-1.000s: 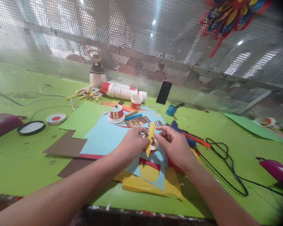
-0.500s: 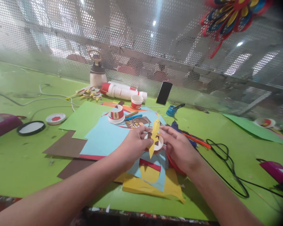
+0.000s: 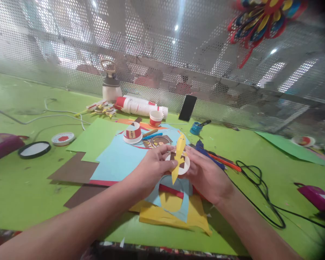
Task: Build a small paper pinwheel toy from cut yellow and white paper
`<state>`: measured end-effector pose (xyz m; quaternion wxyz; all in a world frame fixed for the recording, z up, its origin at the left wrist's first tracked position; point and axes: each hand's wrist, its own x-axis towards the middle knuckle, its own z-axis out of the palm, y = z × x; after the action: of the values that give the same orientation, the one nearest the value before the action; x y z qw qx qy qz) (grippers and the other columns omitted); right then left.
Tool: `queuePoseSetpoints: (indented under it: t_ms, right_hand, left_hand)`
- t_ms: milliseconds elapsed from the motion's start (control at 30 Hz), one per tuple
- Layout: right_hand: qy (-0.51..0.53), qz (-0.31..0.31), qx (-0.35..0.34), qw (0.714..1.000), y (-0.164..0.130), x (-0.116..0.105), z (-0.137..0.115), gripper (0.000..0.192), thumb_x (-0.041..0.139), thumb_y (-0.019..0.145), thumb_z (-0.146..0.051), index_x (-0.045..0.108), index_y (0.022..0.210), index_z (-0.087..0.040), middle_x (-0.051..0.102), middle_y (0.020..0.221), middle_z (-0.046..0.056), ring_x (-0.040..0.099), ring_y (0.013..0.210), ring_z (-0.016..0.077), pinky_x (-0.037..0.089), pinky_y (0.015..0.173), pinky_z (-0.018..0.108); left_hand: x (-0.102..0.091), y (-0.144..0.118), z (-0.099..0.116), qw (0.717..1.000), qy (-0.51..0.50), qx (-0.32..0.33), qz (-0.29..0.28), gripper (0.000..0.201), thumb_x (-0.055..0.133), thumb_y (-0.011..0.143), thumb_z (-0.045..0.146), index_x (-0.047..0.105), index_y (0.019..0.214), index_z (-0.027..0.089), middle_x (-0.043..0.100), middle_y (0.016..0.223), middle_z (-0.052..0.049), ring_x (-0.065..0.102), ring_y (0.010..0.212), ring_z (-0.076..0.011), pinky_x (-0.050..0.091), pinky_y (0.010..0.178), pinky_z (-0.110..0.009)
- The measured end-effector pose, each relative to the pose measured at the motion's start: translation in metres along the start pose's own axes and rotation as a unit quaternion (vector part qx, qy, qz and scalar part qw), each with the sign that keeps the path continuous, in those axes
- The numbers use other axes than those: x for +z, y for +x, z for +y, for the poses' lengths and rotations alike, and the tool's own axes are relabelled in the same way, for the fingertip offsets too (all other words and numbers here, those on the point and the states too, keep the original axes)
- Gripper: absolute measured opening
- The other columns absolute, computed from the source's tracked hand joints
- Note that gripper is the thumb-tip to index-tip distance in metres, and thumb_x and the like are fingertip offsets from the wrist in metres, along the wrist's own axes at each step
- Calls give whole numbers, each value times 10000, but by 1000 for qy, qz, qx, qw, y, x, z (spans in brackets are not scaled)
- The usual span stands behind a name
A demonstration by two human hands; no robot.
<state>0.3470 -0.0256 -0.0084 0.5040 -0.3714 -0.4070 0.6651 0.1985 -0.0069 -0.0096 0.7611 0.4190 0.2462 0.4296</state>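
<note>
While both hands met above the green counter, the left hand and the right hand pinched a small white paper disc between them. A yellow paper strip lay across the disc, standing almost upright. Below them sat blue paper and yellow paper. Farther back stood a small red and white cup, and what was inside it could not be seen. A stack of cups lay on its side behind it. A little blue pot held a dark tool.
</note>
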Motion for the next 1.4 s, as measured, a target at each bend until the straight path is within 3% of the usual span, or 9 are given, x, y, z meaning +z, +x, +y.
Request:
queuePoseSetpoints:
  t_ms: [233, 400, 533, 667, 833, 967, 1067, 1267, 1400]
  right_hand:
    - [26, 61, -9, 998, 4, -4, 2, 216, 551, 851, -366, 628, 936, -183, 561, 726, 16, 524, 610, 146, 451, 509, 276]
    - [-3, 182, -115, 977, 9, -16, -5, 127, 734, 696, -224, 664, 733, -125, 575, 705, 8, 520, 607, 87, 438, 555, 203]
    - [-10, 168, -188, 968, 10, -20, -15, 202, 745, 689, -227, 592, 591, -138, 489, 532, -40, 415, 473, 54, 355, 477, 196]
    - [-66, 181, -203, 960, 8, -20, -17, 349, 693, 748, -375, 539, 530, -151, 402, 427, -61, 362, 406, 53, 310, 446, 214]
    - [-164, 170, -135, 962, 4, -16, -12, 289, 683, 735, -432, 620, 805, -158, 563, 653, -11, 521, 585, 96, 403, 541, 222]
    - [-195, 159, -72, 965, 3, -10, -7, 421, 690, 721, -374, 546, 1073, -192, 605, 802, 20, 584, 742, 158, 454, 591, 256]
    - [-163, 150, -46, 974, 3, -7, -3, 508, 675, 731, -355, 483, 1180, -215, 613, 898, 44, 600, 778, 176, 478, 607, 283]
    - [-135, 129, -3, 982, 0, -6, 1, 703, 679, 664, -199, 390, 1305, -210, 600, 764, 8, 595, 648, 166, 495, 601, 320]
    - [-137, 130, -5, 982, 1, -5, 2, 740, 648, 608, -111, 405, 1301, -198, 598, 703, -11, 583, 607, 154, 488, 597, 312]
  left_hand:
    - [-2, 1, 2, 999, 19, -31, -13, 271, 581, 676, 58, 573, 940, 120, 649, 755, -51, 628, 606, -151, 486, 602, -288]
    - [-5, 2, 2, 998, 44, -35, -13, 236, 575, 682, 88, 586, 912, 138, 646, 756, -47, 632, 616, -152, 471, 561, -261]
    - [-8, 4, 2, 996, 71, -44, -6, 277, 581, 672, 97, 612, 946, 122, 642, 775, -57, 616, 630, -141, 469, 578, -259]
    - [-12, 7, 0, 994, 106, -36, -11, 306, 564, 679, 106, 631, 978, 107, 642, 788, -69, 591, 618, -126, 436, 552, -246]
    - [-12, 8, -1, 990, 140, -19, -3, 348, 556, 684, 110, 598, 1029, 100, 630, 788, -64, 586, 631, -131, 397, 507, -230]
    - [-6, 6, 3, 986, 158, -39, 30, 470, 566, 675, 104, 498, 1139, 129, 617, 755, -33, 564, 577, -118, 378, 480, -223]
    - [-4, 4, 4, 983, 174, -48, 15, 509, 561, 677, 93, 457, 1170, 163, 592, 735, -2, 548, 558, -106, 374, 478, -221]
    - [-6, 4, 1, 976, 210, -53, -29, 595, 566, 693, 116, 390, 1258, 181, 596, 788, -8, 553, 577, -112, 382, 485, -232]
    - [-5, 4, 2, 974, 220, -58, -11, 592, 594, 681, 128, 422, 1246, 171, 591, 783, -14, 553, 586, -113, 394, 500, -235]
